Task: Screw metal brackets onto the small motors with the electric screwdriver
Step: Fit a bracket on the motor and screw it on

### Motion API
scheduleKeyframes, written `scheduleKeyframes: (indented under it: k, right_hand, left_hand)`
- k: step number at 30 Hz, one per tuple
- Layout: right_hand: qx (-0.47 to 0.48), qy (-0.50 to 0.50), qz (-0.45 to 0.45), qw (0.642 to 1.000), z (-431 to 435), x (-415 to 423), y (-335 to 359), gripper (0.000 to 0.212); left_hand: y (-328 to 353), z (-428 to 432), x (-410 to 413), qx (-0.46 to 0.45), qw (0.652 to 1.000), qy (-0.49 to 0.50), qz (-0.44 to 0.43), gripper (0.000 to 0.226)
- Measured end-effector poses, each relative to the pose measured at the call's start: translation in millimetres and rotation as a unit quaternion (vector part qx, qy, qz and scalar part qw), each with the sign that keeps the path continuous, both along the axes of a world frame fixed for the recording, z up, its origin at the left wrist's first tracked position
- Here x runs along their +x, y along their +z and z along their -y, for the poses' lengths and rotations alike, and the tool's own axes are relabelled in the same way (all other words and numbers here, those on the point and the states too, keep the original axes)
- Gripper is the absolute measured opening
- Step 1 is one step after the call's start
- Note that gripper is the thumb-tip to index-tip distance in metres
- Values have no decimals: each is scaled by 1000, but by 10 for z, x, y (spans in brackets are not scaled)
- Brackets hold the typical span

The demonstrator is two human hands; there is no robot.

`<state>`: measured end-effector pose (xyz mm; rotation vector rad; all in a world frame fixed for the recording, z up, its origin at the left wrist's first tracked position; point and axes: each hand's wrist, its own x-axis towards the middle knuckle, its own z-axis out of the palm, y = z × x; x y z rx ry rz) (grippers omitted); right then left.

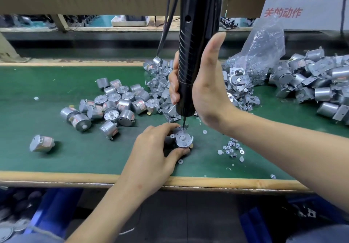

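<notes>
Left hand (pixel 153 154) holds one bracketed motor (pixel 182 139), right hand (pixel 205 88) one screwdriver (pixel 194 35).

the black electric screwdriver (pixel 196 54) stands upright, its bit tip down on the far edge of a silver metal bracket (pixel 179 130), which sits flat on top of a small round motor (pixel 182 141). bare silver motors (pixel 117 103) lie heaped at ten o'clock of it, loose brackets (pixel 166 91) at twelve, and bracketed motors (pixel 317 80) at two.
</notes>
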<state>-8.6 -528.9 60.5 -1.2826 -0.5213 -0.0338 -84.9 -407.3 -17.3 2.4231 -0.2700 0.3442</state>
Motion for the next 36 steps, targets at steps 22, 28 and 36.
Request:
scheduleKeyframes:
  k: [22, 28, 36]
  right_hand:
    - [-2, 20, 8, 1000, -46, -14, -89, 78]
    - [-6, 29, 15, 999, -63, -45, -87, 76]
    - [0, 19, 10, 1000, -84, -67, -79, 75]
  left_hand:
    - [-10, 6, 6, 8, 1000, 2, 6, 45]
    - [-1, 8, 8, 16, 1000, -2, 11, 44]
    - [-12, 12, 8, 11, 1000, 7, 15, 43]
